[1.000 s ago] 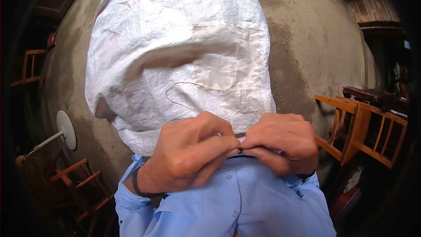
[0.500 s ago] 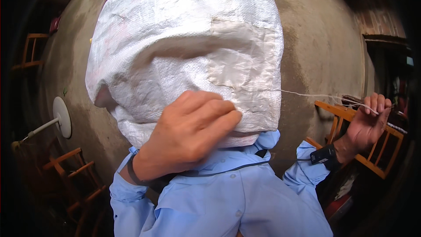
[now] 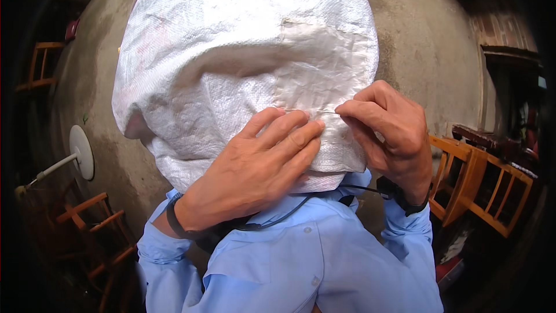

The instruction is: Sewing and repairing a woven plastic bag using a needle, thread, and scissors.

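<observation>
A white woven sack lies spread over my lap and out in front of me. Stitched onto its right side is a paler cloth patch. My left hand rests flat on the sack, fingers stretched out, their tips at the patch's lower edge. From the right, my right hand pinches a thin, straight sewing needle between thumb and forefinger. The needle's far end reaches the cloth just beyond my left fingertips. Whether its point is in the cloth I cannot tell, and the thread cannot be made out.
Wooden chairs stand at the lower left and on the right. A white round-based stand is on the concrete floor to the left. A black cable crosses my blue shirt.
My right hand has come in from the far right, where it held the thread stretched out, to the patch's edge. My left hand has flattened onto the sack.
</observation>
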Motion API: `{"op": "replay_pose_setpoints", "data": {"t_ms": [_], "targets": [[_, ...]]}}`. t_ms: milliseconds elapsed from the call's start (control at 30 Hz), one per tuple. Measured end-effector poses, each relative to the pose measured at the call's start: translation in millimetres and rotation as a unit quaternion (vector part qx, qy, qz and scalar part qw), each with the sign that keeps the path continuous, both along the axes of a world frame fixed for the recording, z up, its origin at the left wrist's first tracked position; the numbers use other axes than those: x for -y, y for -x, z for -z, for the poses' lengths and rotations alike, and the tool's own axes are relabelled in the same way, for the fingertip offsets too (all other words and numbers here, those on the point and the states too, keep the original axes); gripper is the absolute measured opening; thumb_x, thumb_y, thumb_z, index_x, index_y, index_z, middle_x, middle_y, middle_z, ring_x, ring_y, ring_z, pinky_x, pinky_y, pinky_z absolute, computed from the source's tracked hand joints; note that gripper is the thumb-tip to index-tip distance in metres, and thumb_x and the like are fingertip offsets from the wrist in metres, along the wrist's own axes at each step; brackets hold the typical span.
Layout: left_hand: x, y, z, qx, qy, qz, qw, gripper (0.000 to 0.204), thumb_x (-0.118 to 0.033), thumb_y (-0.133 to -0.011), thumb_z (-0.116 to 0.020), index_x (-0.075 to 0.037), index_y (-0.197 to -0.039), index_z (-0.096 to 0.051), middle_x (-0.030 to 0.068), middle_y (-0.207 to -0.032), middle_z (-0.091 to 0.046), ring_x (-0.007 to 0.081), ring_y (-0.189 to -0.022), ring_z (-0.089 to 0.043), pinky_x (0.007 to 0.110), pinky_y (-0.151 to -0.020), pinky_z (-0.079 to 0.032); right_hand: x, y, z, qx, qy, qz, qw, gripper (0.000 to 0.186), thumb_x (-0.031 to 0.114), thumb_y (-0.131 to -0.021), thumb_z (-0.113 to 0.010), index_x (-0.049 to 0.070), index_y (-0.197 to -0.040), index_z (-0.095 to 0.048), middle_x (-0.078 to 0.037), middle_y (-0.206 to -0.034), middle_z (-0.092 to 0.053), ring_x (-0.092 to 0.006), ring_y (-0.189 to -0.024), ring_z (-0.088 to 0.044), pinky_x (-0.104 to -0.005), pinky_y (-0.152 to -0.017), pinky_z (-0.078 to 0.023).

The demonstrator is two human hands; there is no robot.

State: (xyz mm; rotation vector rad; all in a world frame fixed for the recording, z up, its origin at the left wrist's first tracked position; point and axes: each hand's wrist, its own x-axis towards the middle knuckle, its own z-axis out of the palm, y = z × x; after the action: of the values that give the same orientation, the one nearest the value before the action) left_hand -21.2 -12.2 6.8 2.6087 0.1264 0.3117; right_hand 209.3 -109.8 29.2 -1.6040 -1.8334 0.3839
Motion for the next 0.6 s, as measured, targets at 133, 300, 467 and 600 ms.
{"op": "replay_pose_setpoints", "data": {"t_ms": [133,300,467,600], "targets": [[-1.3,4.9,0.6,0.017,-0.003,-0.003,1.000,0.041,-0.018,-0.082,-0.074,0.000,-0.119,-0.067,0.0129,-0.133,-0.065,0.0300,-0.125,-0.061,0.050,-0.109,-0.046,-5.8,-2.1,-7.2,0.060,0.044,-0.022,0.997,0.027,-0.003,-0.072,-0.078,0.003,-0.097,-0.072,-0.009,-0.080,-0.060,-0.0252,-0.072,-0.064,-0.0368,-0.060,-0.050],[-4.1,8.3,1.1,0.038,0.004,-0.006,0.999,0.037,-0.016,-0.081,-0.074,-0.001,-0.114,-0.069,0.0107,-0.124,-0.068,0.0277,-0.118,-0.064,0.048,-0.107,-0.048,-8.8,-2.5,-5.2,0.074,0.082,-0.049,0.993,0.025,0.000,-0.071,-0.077,0.005,-0.095,-0.070,-0.007,-0.080,-0.057,-0.0255,-0.074,-0.063,-0.0387,-0.061,-0.050],[-4.2,7.8,0.9,0.044,0.021,-0.014,0.999,0.034,-0.013,-0.080,-0.073,-0.001,-0.112,-0.070,0.0104,-0.121,-0.068,0.0270,-0.115,-0.065,0.048,-0.105,-0.049,-9.2,-2.8,-1.4,0.076,0.091,-0.037,0.992,0.024,0.001,-0.072,-0.077,0.005,-0.095,-0.070,-0.008,-0.079,-0.057,-0.0262,-0.073,-0.063,-0.0389,-0.062,-0.050],[-5.9,8.7,2.4,0.042,0.018,-0.013,0.999,0.034,-0.012,-0.079,-0.073,-0.001,-0.111,-0.069,0.0101,-0.120,-0.069,0.0269,-0.114,-0.065,0.048,-0.105,-0.050,-11.3,-2.6,1.4,0.077,0.094,-0.037,0.992,0.021,0.002,-0.074,-0.077,0.004,-0.094,-0.071,-0.008,-0.079,-0.057,-0.0252,-0.073,-0.063,-0.0386,-0.062,-0.050]]}}
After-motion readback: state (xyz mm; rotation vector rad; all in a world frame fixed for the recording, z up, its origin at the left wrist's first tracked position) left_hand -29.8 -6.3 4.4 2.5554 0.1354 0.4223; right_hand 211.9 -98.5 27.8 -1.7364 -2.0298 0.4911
